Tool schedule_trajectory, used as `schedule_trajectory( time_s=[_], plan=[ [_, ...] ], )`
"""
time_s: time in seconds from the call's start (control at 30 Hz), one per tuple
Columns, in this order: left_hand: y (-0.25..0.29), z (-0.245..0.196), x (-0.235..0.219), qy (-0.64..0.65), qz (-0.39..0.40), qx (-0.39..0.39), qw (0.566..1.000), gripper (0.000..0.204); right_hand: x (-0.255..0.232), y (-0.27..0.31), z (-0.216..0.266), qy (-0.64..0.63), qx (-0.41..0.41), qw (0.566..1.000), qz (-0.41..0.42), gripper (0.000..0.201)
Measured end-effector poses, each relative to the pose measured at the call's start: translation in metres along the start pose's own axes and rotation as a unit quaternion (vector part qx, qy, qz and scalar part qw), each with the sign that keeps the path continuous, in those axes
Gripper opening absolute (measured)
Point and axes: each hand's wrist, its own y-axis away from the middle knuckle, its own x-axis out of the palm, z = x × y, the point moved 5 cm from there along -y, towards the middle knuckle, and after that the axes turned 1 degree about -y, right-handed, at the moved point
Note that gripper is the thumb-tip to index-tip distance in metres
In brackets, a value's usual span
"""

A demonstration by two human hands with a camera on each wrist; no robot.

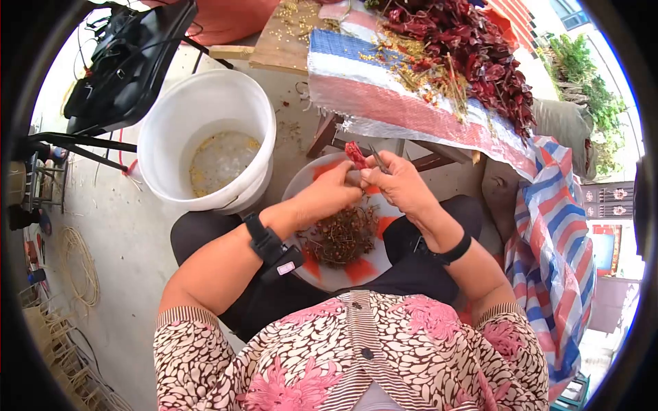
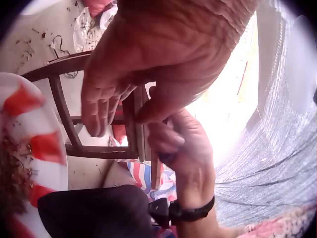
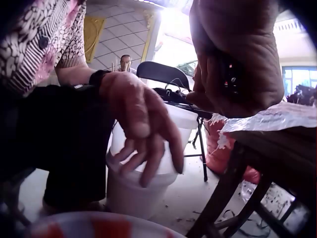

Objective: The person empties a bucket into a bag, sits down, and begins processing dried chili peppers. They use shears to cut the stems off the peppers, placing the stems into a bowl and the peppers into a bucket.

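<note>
In the head view both hands meet above a white basin with red patches (image 1: 299, 186), which holds dry stem scraps (image 1: 339, 236). My right hand (image 1: 404, 186) grips dark narrow-bladed scissors (image 1: 379, 159), pointing away from the body. A dried red chili (image 1: 354, 153) stands up between the scissors and the left fingertips; what holds its lower end is hidden. The left hand (image 1: 334, 190) lies beside the right, close against its fingertips. In the right wrist view the left hand's fingers (image 3: 153, 148) are spread and relaxed, with the thumb apart.
A white bucket (image 1: 264, 147) with some seeds at its bottom stands at left. Ahead, a table with a striped woven sheet (image 1: 404, 92) bears a heap of dried chilies (image 1: 473, 58). A black folding chair (image 1: 147, 82) stands at far left. Another person (image 3: 125, 63) appears behind.
</note>
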Motion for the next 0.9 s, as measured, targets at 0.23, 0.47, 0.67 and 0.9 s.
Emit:
schedule_trajectory(
  time_s=[0.23, 0.47, 0.67, 0.9],
  plan=[
    [0.028, -0.047, 0.018, 0.146, 0.074, 0.151, 0.975, 0.039, 0.007, 0.051, -0.011, -0.108, -0.037, 0.993, 0.003, 0.020],
    [0.025, -0.041, 0.004, 0.196, -0.014, 0.151, 0.969, 0.024, 0.009, 0.067, -0.021, 0.004, -0.092, 0.996, 0.000, 0.017],
    [0.037, -0.042, -0.012, 0.119, -0.134, 0.082, 0.980, 0.028, -0.094, 0.039, 0.022, 0.334, -0.221, 0.900, -0.168, 0.024],
    [0.030, -0.052, 0.004, 0.150, -0.117, 0.083, 0.978, 0.033, -0.220, -0.035, 0.114, 0.446, -0.237, 0.775, -0.381, 0.022]
  ],
)
